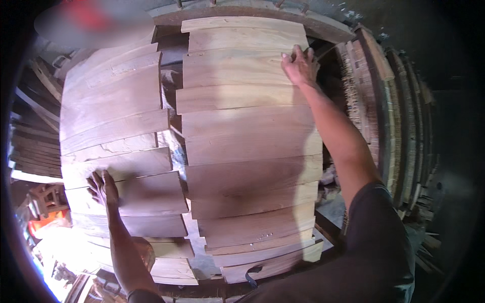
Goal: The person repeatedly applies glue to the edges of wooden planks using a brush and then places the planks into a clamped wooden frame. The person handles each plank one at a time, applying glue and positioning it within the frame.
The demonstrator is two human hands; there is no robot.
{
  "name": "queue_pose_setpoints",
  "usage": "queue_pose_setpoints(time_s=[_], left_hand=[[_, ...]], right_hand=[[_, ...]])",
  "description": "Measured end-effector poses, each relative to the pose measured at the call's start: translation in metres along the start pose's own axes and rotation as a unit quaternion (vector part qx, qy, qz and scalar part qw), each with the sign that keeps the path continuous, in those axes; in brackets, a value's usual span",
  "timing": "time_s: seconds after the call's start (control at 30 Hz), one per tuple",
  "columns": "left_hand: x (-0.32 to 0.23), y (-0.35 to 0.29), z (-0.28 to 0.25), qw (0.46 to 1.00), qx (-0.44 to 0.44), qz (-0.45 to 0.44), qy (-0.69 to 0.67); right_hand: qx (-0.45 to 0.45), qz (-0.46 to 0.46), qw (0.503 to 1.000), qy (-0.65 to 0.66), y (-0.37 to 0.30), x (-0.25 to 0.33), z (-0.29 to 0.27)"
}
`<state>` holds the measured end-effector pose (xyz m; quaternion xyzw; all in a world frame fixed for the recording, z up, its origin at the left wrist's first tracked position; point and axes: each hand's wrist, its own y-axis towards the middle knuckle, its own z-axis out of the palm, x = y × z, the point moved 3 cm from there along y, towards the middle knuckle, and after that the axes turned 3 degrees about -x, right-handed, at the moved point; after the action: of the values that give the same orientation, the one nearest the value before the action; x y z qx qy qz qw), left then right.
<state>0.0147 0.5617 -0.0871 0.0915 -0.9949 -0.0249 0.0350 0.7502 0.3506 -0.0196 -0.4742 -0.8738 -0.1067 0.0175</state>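
Observation:
Two side-by-side columns of pale wooden boards fill the middle of the view. My left hand [103, 189] lies on the left column of boards [113, 96], near its left side, with the fingers spread. Farther away, my right hand [300, 66] rests at the right end of a wooden board [237, 64] in the right column. Its fingers are bent and apart, some at the board's end; their undersides are hidden. Dark shade falls across the nearer boards [252, 184] of the right column.
Stacked planks [391, 116] stand to the right of the columns. More dark timber [35, 146] is piled at the left. A curved beam [242, 9] crosses behind the boards. Between the columns runs a narrow gap. An orange thing [48, 222] lies at the lower left, beside strong glare.

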Motion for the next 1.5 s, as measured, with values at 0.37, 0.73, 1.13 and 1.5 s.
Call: queue_pose_setpoints(time_s=[0.37, 0.73, 1.13, 1.5], left_hand=[[-0.487, -0.031, -0.085, 0.791, 0.089, 0.324, -0.512], [-0.55, -0.017, -0.067, 0.752, 0.202, 0.292, -0.555], [-0.543, -0.011, -0.05, 0.775, 0.118, 0.328, -0.527], [-0.541, 0.001, -0.036, 0.789, 0.097, 0.381, -0.472]], right_hand=[[-0.079, 0.035, 0.989, 0.118, 0.0, -0.014, -0.004], [-0.07, 0.048, 0.979, 0.188, 0.006, -0.032, 0.01], [-0.048, 0.067, 0.966, 0.243, 0.005, -0.027, 0.005], [-0.03, 0.125, 0.896, 0.426, 0.114, -0.09, 0.063]])
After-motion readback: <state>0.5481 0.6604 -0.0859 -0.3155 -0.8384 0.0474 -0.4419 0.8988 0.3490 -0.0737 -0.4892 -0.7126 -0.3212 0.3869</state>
